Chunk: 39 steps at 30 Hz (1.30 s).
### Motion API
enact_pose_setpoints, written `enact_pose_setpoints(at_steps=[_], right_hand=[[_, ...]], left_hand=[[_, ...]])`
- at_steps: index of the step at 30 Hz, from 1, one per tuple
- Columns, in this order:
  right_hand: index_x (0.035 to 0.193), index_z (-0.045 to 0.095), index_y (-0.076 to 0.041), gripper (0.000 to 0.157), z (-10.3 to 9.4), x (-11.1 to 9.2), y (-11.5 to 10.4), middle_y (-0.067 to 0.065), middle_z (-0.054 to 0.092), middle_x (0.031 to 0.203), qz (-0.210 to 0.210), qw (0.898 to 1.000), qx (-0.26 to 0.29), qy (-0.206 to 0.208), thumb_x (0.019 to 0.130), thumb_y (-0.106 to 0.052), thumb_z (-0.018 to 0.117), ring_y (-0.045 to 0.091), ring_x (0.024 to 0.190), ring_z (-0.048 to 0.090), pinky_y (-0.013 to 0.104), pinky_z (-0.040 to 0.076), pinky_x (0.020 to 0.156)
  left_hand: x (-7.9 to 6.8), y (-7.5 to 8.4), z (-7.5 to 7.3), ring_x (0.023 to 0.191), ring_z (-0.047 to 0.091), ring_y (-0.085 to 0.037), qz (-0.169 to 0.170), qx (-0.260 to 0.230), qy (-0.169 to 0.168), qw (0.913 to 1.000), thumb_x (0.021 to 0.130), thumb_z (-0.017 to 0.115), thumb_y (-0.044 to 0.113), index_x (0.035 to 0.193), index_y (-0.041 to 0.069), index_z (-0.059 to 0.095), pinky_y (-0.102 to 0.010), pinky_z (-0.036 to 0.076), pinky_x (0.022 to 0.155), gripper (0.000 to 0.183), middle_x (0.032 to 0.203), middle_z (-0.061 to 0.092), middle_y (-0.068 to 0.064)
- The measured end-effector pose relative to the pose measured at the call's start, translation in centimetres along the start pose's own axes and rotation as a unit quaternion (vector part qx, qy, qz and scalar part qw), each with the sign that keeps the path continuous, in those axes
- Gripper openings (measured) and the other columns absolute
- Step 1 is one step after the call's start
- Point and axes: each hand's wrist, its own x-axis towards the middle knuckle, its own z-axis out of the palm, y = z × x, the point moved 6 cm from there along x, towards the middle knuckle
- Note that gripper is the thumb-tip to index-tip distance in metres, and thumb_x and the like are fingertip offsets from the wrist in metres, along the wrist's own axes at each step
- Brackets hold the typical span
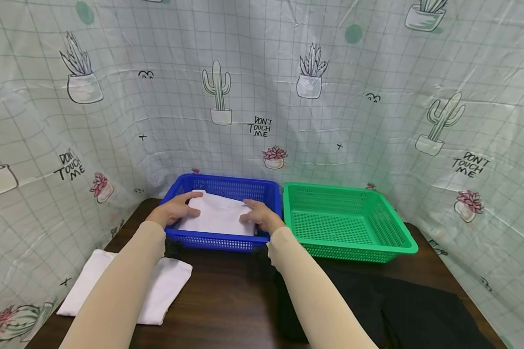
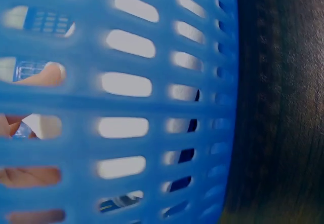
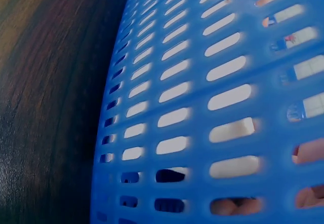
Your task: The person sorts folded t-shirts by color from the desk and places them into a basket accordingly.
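Observation:
A folded white cloth (image 1: 220, 213) lies in the blue plastic basket (image 1: 218, 241), its front part low behind the near wall. At the cloth's left side my left hand (image 1: 174, 209) grips it, thumb and forefinger over the top. My right hand (image 1: 262, 214) holds the opposite side in the same way, with its other fingers partly hidden. Both wrists reach over the basket's front rim. In the left wrist view, fingers (image 2: 30, 177) and white fabric show through the slots of the blue wall. The right wrist view likewise shows fingers (image 3: 238, 206) behind the slotted wall.
Right beside the blue basket stands a green plastic basket (image 1: 349, 249) with nothing in it. Another folded white cloth (image 1: 168, 286) lies at the table's left, partly under my left forearm. Black fabric (image 1: 428, 310) spreads over the right front of the dark wooden table (image 1: 227, 295). A patterned curtain (image 1: 253, 87) hangs behind.

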Motion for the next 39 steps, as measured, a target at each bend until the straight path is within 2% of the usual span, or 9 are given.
enact_pose_setpoints(at_steps=[2, 3, 6, 9, 10, 12, 19, 23, 39], right_hand=[[0.149, 0.043, -0.025, 0.07, 0.1, 0.0, 0.3, 0.011, 0.029, 0.158, 0.017, 1.0, -0.027, -0.004, 0.087, -0.015, 0.073, 0.034, 0.141, 0.032, 0.056, 0.03, 0.111], [0.149, 0.043, -0.026, 0.07, 0.2, 0.1, 0.4, 0.011, 0.029, 0.158, 0.023, 0.999, -0.048, -0.006, 0.087, -0.019, 0.074, 0.035, 0.14, 0.033, 0.057, 0.031, 0.11], [0.149, 0.043, -0.029, 0.07, 0.3, 0.3, 0.8, 0.009, 0.029, 0.158, 0.04, 0.994, -0.1, -0.012, 0.087, -0.028, 0.074, 0.035, 0.14, 0.034, 0.058, 0.032, 0.109], [0.148, 0.044, -0.03, 0.07, 0.3, 0.5, 1.1, 0.009, 0.029, 0.158, 0.053, 0.99, -0.128, -0.012, 0.086, -0.031, 0.075, 0.036, 0.138, 0.035, 0.058, 0.033, 0.108], [0.148, 0.044, -0.03, 0.07, 0.3, 0.6, 1.2, 0.009, 0.029, 0.158, 0.057, 0.99, -0.131, -0.012, 0.085, -0.031, 0.075, 0.036, 0.138, 0.035, 0.058, 0.033, 0.108], [0.148, 0.044, -0.03, 0.071, 0.3, 0.7, 1.3, 0.01, 0.029, 0.158, 0.061, 0.989, -0.137, -0.011, 0.085, -0.032, 0.075, 0.037, 0.138, 0.035, 0.057, 0.034, 0.108], [0.149, 0.042, -0.027, 0.074, 0.5, 0.8, 1.4, 0.01, 0.028, 0.159, 0.047, 0.986, -0.162, -0.022, 0.085, -0.036, 0.076, 0.034, 0.14, 0.032, 0.054, 0.034, 0.109], [0.148, 0.043, -0.031, 0.076, 0.6, 0.4, 1.7, 0.009, 0.027, 0.159, 0.069, 0.986, -0.152, -0.019, 0.081, -0.037, 0.078, 0.036, 0.14, 0.032, 0.058, 0.031, 0.109], [0.152, 0.037, -0.029, 0.079, 0.9, 0.5, 1.0, 0.011, 0.023, 0.161, 0.046, 0.972, -0.228, -0.038, 0.083, -0.042, 0.074, 0.035, 0.147, 0.019, 0.06, 0.023, 0.113]], left_hand=[[0.1, -0.3, 0.1, 0.143, 0.015, -0.037, -0.006, 0.026, -0.005, 0.9996, 0.093, 0.063, 0.005, 0.155, 0.016, 0.027, -0.056, 0.012, 0.117, 0.072, 0.163, 0.003, -0.018], [0.3, -0.5, 0.2, 0.134, 0.029, -0.036, -0.007, 0.042, -0.006, 0.9991, 0.093, 0.065, 0.008, 0.155, 0.016, 0.028, -0.052, 0.022, 0.115, 0.072, 0.161, 0.007, -0.019], [0.3, -0.8, 0.5, 0.131, 0.031, -0.037, -0.013, 0.068, -0.017, 0.9975, 0.093, 0.065, 0.01, 0.155, 0.016, 0.028, -0.053, 0.025, 0.113, 0.072, 0.161, 0.008, -0.021], [0.2, -0.9, 0.7, 0.137, 0.028, -0.04, -0.017, 0.082, -0.025, 0.9962, 0.093, 0.065, 0.01, 0.155, 0.015, 0.028, -0.054, 0.025, 0.113, 0.073, 0.16, 0.009, -0.022], [0.0, -0.8, 0.8, 0.145, 0.013, -0.041, -0.018, 0.081, -0.03, 0.9961, 0.093, 0.064, 0.009, 0.155, 0.014, 0.027, -0.058, 0.015, 0.115, 0.073, 0.161, 0.006, -0.022], [0.0, -0.8, 0.9, 0.146, 0.01, -0.042, -0.02, 0.086, -0.033, 0.9956, 0.093, 0.064, 0.009, 0.155, 0.014, 0.027, -0.059, 0.013, 0.116, 0.073, 0.161, 0.006, -0.022], [-0.3, -1.0, 1.2, 0.146, 0.01, -0.043, -0.039, 0.122, -0.056, 0.9902, 0.094, 0.062, 0.012, 0.156, 0.013, 0.024, -0.06, 0.013, 0.115, 0.073, 0.161, 0.005, -0.023], [-0.5, -1.0, 1.4, 0.146, 0.006, -0.043, -0.044, 0.114, -0.06, 0.9908, 0.094, 0.062, 0.01, 0.156, 0.013, 0.023, -0.06, 0.011, 0.116, 0.074, 0.161, 0.002, -0.023], [-0.7, -0.7, 1.3, 0.146, 0.005, -0.044, -0.029, 0.156, -0.059, 0.9856, 0.096, 0.062, 0.017, 0.156, 0.017, 0.025, -0.064, 0.01, 0.114, 0.071, 0.161, 0.005, -0.023]])
